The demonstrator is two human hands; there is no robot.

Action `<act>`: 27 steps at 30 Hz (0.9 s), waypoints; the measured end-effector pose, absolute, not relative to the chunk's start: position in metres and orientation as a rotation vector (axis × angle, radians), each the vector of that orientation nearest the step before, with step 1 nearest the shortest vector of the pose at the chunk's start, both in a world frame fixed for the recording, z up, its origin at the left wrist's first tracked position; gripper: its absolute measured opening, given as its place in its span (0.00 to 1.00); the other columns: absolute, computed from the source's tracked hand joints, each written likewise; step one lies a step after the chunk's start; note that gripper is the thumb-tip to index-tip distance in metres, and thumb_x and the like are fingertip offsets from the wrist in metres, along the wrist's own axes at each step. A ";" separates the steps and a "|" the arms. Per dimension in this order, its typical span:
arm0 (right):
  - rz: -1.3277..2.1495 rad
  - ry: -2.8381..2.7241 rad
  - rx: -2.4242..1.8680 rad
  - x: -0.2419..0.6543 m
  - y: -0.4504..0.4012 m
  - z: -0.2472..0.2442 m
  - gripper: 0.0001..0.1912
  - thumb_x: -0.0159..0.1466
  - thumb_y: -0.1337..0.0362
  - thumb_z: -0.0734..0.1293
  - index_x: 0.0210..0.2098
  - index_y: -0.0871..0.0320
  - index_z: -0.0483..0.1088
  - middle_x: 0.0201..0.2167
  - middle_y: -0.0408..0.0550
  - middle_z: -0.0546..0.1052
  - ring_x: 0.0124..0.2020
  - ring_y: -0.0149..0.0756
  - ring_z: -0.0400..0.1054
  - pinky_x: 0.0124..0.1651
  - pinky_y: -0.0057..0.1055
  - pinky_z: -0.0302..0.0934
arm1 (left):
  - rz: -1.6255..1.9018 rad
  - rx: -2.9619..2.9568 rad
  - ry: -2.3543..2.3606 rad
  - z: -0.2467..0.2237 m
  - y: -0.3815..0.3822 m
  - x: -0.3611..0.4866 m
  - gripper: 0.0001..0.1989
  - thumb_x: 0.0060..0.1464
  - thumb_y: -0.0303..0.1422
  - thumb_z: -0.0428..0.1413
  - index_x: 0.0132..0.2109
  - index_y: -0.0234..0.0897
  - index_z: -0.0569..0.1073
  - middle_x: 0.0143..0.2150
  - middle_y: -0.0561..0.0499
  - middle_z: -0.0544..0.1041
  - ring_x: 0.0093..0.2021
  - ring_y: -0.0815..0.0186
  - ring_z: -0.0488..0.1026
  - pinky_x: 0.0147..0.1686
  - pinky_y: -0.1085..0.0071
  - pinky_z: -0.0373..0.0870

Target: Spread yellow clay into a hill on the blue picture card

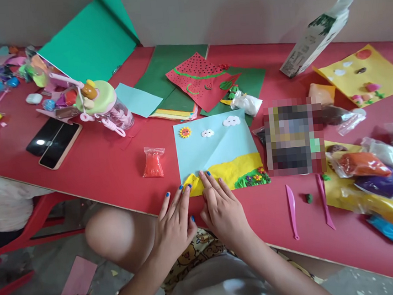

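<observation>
A band of yellow modelling clay (241,167) stretches along the lower part of a light-blue paper sheet (213,147), which lies at the near edge of the red table (116,179). The left hand (176,223), its fingers extended and slightly apart, has its fingertips at the band's left end; the right hand (224,209) lays outstretched fingers on the clay beside it, and neither hand grips anything. Green clay with small flowers (253,178) fills the sheet's lower right corner, below a clay sun (185,132) and two white clouds (231,121). Left of the sheet is a bag of red clay (153,164); to its right lies a pink plastic knife (292,212). Beyond sits a watermelon picture (204,80).
</observation>
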State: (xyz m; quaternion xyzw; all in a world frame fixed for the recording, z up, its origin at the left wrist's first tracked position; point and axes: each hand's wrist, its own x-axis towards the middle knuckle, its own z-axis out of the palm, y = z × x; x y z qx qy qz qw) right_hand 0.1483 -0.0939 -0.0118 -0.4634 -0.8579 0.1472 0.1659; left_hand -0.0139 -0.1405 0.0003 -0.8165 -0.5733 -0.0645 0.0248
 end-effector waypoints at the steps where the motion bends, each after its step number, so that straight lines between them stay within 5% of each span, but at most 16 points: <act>1: 0.422 -2.443 -1.322 0.148 -0.094 -0.011 0.29 0.60 0.73 0.56 0.61 0.71 0.60 0.68 0.57 0.59 0.68 0.45 0.55 0.68 0.45 0.54 | -0.198 -2.525 -1.774 0.001 -0.142 -0.015 0.41 0.56 0.23 0.44 0.72 0.25 0.34 0.64 0.41 0.68 0.62 0.57 0.69 0.68 0.59 0.48; 12: 0.367 -2.450 -1.318 0.149 -0.095 -0.013 0.28 0.61 0.72 0.56 0.61 0.72 0.61 0.68 0.54 0.59 0.68 0.43 0.55 0.69 0.41 0.50 | -0.230 -2.538 -1.789 0.006 -0.157 -0.028 0.39 0.58 0.24 0.44 0.73 0.30 0.39 0.62 0.45 0.71 0.61 0.59 0.70 0.70 0.58 0.40; 27: 0.332 -2.445 -1.312 0.150 -0.094 -0.012 0.28 0.60 0.73 0.55 0.59 0.71 0.62 0.67 0.53 0.61 0.67 0.42 0.57 0.68 0.40 0.51 | -0.339 -2.549 -1.745 -0.005 -0.158 -0.022 0.35 0.62 0.28 0.46 0.73 0.30 0.43 0.59 0.45 0.75 0.61 0.55 0.70 0.69 0.57 0.44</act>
